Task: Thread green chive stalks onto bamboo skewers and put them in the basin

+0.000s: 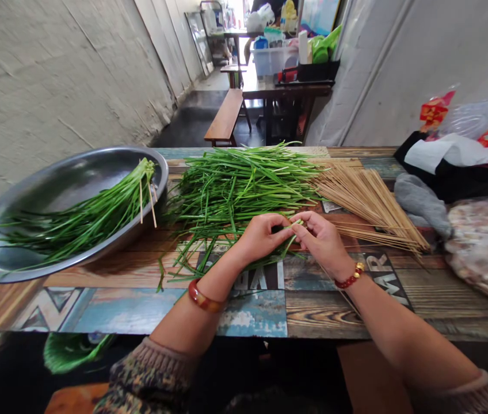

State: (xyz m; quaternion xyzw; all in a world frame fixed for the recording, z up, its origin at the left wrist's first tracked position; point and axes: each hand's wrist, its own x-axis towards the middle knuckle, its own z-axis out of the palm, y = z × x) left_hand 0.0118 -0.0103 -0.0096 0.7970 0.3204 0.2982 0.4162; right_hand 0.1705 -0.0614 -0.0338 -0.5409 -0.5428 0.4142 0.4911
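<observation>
Pale stem ends of a few garlic chives (296, 224) meet between my hands, over the near edge of a big green pile of chives (248, 184). My left hand (263, 234) is closed, thumb and fingers pinching the stems. My right hand (320, 238) is closed too, its fingertips at the same ends. A thin bamboo skewer (347, 300) runs from under the right palm toward me, in line with the pinch; its tip is hidden. Many loose skewers (360, 201) lie right of the pile. Skewered chives (97, 221) rest in a metal basin (60, 167) at left.
The patterned wooden table (149, 305) carries everything. At right sit a grey plastic bag (420, 201), a clear bag of pale pieces (481, 247) and black and red packaging. A green basket (75, 351) is below the front edge. Beyond stand a bench (225, 115) and a loaded table.
</observation>
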